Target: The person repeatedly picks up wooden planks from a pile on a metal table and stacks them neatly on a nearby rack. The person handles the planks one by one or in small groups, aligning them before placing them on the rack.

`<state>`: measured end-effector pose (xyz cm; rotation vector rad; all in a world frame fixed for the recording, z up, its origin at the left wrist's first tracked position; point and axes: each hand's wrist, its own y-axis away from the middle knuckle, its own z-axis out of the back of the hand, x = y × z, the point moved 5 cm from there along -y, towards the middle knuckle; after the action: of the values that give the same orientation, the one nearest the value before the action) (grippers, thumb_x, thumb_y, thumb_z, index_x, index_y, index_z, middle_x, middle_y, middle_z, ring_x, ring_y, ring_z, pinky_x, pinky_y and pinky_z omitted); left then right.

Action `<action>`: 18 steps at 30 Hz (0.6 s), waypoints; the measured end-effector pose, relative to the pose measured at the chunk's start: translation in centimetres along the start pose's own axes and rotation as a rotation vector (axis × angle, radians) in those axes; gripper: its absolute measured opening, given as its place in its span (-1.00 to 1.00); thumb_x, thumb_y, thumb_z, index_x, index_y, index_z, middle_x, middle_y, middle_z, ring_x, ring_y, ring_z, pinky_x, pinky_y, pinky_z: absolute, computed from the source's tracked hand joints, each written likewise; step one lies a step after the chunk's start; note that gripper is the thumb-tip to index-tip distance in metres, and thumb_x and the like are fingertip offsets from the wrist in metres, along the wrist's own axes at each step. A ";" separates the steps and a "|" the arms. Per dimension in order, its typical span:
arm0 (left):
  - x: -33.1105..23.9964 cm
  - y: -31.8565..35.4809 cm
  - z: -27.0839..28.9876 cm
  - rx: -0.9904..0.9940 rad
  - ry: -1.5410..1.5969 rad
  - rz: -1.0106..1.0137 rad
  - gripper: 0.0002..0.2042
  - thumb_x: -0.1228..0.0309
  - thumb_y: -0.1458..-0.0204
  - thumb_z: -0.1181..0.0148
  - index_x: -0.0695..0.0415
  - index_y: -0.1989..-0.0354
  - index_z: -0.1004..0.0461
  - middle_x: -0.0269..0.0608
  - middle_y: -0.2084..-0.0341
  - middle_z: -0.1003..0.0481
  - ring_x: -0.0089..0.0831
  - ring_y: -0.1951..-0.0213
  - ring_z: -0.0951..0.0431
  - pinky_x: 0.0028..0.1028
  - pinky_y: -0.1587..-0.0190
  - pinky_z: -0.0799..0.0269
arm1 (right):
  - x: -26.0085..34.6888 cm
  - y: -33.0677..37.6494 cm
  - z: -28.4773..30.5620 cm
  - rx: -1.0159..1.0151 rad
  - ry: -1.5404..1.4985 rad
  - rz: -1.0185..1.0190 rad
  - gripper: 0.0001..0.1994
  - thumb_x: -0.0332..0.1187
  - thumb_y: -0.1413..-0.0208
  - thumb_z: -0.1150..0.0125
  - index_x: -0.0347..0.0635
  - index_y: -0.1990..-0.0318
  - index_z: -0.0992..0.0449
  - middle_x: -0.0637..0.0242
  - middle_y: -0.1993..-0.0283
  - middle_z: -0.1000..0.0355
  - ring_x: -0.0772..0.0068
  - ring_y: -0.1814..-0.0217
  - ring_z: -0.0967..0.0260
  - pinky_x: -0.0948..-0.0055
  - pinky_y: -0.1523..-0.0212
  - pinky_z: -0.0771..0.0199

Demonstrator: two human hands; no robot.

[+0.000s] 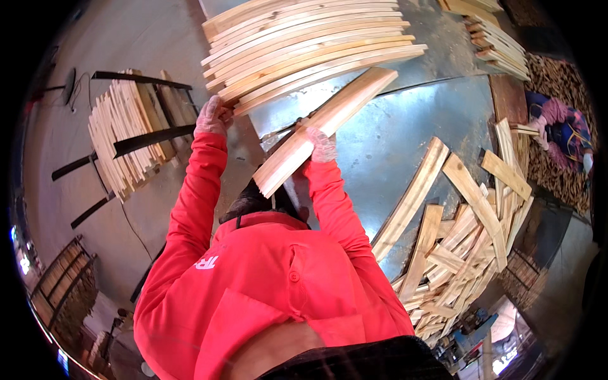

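Note:
My right hand (322, 144), in a pale glove, grips a wooden board (342, 117) that lies slantwise across the metal table's near edge. The board's near end sticks out toward my body. Farther left, my gloved left hand (214, 117) is closed at the left end of a row of wooden strips (310, 54). Its fingers curl round the end of the nearest strip, and part of their grip is hidden. The strips lie side by side on the far part of the table.
The metal table (392, 133) carries a loose heap of boards (456, 247) on the right. Another stack of wood (130, 126) sits in a black metal rack (152, 138) on the left floor. At the far right, a person (567, 133) works beside piled wood pieces (557, 79).

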<state>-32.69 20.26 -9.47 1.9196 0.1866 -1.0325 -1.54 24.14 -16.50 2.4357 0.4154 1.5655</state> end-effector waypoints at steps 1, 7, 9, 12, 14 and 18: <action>-1.3 1.0 0.4 0.003 0.038 -0.066 -0.68 0.08 0.01 -0.22 0.06 0.26 -0.42 -0.31 0.57 -0.36 -0.47 0.59 -0.29 -0.36 0.42 -0.35 | 0.8 0.2 -1.3 0.061 -0.221 -0.055 -0.69 -0.28 -0.15 -0.14 -0.29 0.03 -0.43 0.16 0.18 -0.52 0.34 0.17 -0.51 0.41 0.15 -0.57; -13.6 6.0 3.6 0.005 0.305 -0.324 -0.61 0.25 0.03 -0.24 0.34 0.17 -0.43 -0.06 0.47 -0.48 -0.23 0.59 -0.50 -0.30 0.45 -0.56 | -0.7 -1.8 -2.5 0.075 -0.294 -0.116 -0.48 0.02 -0.23 0.16 -0.32 -0.02 -0.33 0.01 0.11 -0.43 0.16 0.18 -0.45 0.17 0.04 -0.49; -19.7 5.0 12.4 0.072 0.225 -0.432 -0.62 0.25 -0.03 -0.13 0.39 0.16 -0.45 0.00 0.45 -0.48 -0.19 0.57 -0.49 -0.29 0.42 -0.56 | 0.2 -1.5 -4.6 0.082 -0.284 -0.093 -0.52 -0.03 -0.22 0.11 -0.33 0.02 -0.36 0.03 0.14 -0.45 0.19 0.18 -0.45 0.22 0.04 -0.49; -29.4 14.6 15.5 -0.370 0.062 -0.758 -0.54 0.17 -0.01 0.00 0.44 0.23 -0.47 0.00 0.47 -0.52 -0.17 0.48 -0.53 -0.09 0.26 -0.59 | 1.1 -2.2 -5.9 0.058 -0.250 -0.021 -0.58 -0.10 -0.20 0.04 -0.36 0.08 -0.41 0.05 0.17 -0.47 0.23 0.18 -0.46 0.29 0.05 -0.49; -33.2 19.6 18.8 -0.418 0.126 -0.911 -0.62 0.19 0.02 -0.04 0.35 0.30 -0.50 0.00 0.51 -0.50 -0.19 0.54 -0.48 0.05 0.17 -0.56 | 1.3 -3.2 -7.0 0.030 -0.223 0.040 -0.61 -0.15 -0.18 -0.02 -0.38 0.13 -0.44 0.07 0.19 -0.49 0.25 0.17 -0.46 0.34 0.06 -0.48; -37.1 27.0 22.5 -0.512 0.200 -1.159 -0.78 0.19 0.10 -0.19 0.09 0.53 -0.47 -0.07 0.52 -0.49 -0.23 0.50 -0.46 0.19 0.22 -0.53 | 2.2 -9.2 -10.0 -0.101 -0.147 0.220 -0.69 -0.24 -0.15 -0.12 -0.41 0.21 -0.51 0.11 0.23 -0.52 0.31 0.17 -0.47 0.44 0.07 -0.48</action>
<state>-55.90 -2.70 29.79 1.3490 1.6422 -1.2965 -10.87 33.77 -13.58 2.5661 0.0420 1.4334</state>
